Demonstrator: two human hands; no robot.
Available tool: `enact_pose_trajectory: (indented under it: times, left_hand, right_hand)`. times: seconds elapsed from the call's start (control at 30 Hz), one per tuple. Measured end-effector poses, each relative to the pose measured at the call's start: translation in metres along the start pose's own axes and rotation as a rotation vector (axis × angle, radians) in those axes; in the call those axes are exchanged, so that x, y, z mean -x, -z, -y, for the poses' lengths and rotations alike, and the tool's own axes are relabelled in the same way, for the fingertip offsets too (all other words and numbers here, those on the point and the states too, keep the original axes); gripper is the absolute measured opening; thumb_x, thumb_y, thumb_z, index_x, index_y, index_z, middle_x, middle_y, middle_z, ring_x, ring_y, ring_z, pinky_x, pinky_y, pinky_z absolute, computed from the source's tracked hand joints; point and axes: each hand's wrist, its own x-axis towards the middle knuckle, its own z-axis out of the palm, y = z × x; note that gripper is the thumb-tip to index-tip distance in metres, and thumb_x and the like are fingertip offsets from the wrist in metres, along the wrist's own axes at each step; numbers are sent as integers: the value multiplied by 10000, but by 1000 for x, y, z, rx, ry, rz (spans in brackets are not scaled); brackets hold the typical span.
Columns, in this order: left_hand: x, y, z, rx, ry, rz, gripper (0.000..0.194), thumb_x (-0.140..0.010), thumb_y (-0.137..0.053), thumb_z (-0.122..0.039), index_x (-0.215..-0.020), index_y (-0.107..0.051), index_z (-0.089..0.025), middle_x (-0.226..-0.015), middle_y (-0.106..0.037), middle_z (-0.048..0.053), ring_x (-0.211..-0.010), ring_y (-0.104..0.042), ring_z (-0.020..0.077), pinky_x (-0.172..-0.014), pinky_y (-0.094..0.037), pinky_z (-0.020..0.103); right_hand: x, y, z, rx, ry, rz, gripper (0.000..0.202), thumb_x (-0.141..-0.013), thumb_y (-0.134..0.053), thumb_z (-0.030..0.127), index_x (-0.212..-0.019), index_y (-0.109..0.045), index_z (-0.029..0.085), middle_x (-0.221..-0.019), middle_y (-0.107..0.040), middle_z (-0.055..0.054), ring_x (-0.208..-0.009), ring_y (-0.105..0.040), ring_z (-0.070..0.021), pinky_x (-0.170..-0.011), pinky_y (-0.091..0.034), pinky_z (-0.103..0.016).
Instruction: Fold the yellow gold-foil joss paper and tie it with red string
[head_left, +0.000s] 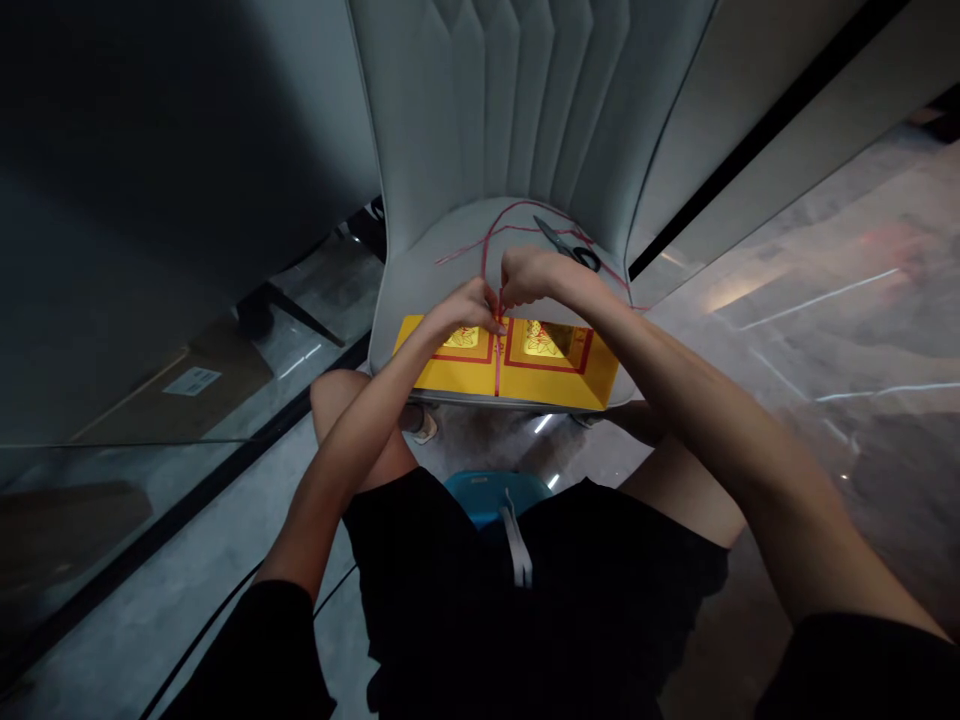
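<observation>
A: What is complete here?
B: The red ribbon [497,374] already crosses the yellow box [450,378], at the centre of the frame on the grey chair [420,270].
A: And the hands?
B: The left hand [474,304] and right hand [525,274] both pinch the ribbon at the box's upper edge; fingers hide any knot.
A: What remains?
B: Fastening appears unfinished: long loose ends trail above the box, and the scissors [555,238] lie unheld, right of upper centre.
</observation>
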Motion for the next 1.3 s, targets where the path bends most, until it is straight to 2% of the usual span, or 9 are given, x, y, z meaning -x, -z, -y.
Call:
enact_pose_trajectory:
  times: [0.17, 0.37, 0.6, 0.7, 0.77, 0.93, 1.07, 1.17, 1.3]
  left_hand:
    - [-2, -5, -8, -152, 33, 21, 275, -528, -825, -69, -517, -580, -192, -497, -508, -66, -611, -461, 134, -590, -327, 283]
    - [-4, -11, -8, -186, 82, 22, 301, -563, -843, -91, -491, -570, -196, -458, -449, -77, -578, -428, 128, -587, -315, 286]
    - [-19, -16, -6, -176, 40, -28, 228, -603, -839, -153, -555, -619, -180, -539, -488, -56, -621, -463, 136, -636, -360, 288]
    - [-20, -23, -6, -248, 52, -30, 203, -641, -819, -112, -587, -634, -176, -533, -480, -58, -624, -499, 145, -638, -375, 280]
    - [-19, -28, -5, -288, 44, -51, 151, -667, -798, -88, -656, -676, -176, -582, -538, -42, -694, -572, 171, -679, -409, 280]
    - [-2, -41, -2, -469, -4, -191, 137, -830, -744, -170, -965, -761, -192, -893, -741, 51, -910, -676, 244, -822, -488, 323]
    - [12, -47, 1, -518, -121, -206, 221, -936, -691, -193, -1144, -766, -202, -1092, -765, 92, -1112, -669, 277, -978, -508, 362]
    - [15, -49, 3, -516, -182, -224, 249, -944, -695, -165, -1174, -781, -206, -1207, -738, 102, -1236, -631, 292, -1095, -481, 415]
    - [12, -51, 5, -484, -184, -235, 246, -921, -701, -100, -1116, -813, -198, -1236, -744, 96, -1226, -646, 271, -1104, -490, 403]
  right_hand:
    - [0, -2, -6, -19, -55, 29, 89, -884, -732, 164, -844, -796, 116, -675, -677, -80, -696, -658, -212, -630, -483, -324]
    - [10, -12, -13, -83, -95, -47, 138, -881, -706, 121, -949, -815, 69, -700, -704, -85, -690, -652, -170, -576, -430, -253]
    - [25, -16, -12, -59, -102, -134, 357, -893, -733, 213, -1197, -779, 31, -1102, -789, -215, -937, -736, -252, -693, -497, -263]
    - [24, -30, -13, -56, -120, -104, 343, -892, -717, 197, -1201, -790, 67, -1116, -795, -208, -965, -754, -277, -704, -508, -272]
    - [23, -44, -16, -60, -104, -87, 321, -912, -663, 167, -1190, -795, 77, -1087, -806, -195, -977, -757, -278, -732, -512, -275]
    - [22, -80, -29, -109, -56, -141, 319, -911, -567, 91, -1112, -815, 96, -1045, -818, -195, -970, -762, -284, -778, -517, -292]
    - [22, -103, -42, -275, -10, -227, 291, -946, -531, 110, -1040, -805, 91, -880, -812, -131, -789, -737, -215, -736, -480, -261]
    - [20, -116, -51, -364, 44, -271, 297, -935, -505, 85, -1018, -790, 97, -851, -803, -99, -726, -703, -190, -715, -469, -251]
    - [17, -127, -54, -374, 59, -355, 301, -918, -504, 83, -1011, -787, 123, -895, -811, -103, -792, -709, -210, -749, -471, -261]
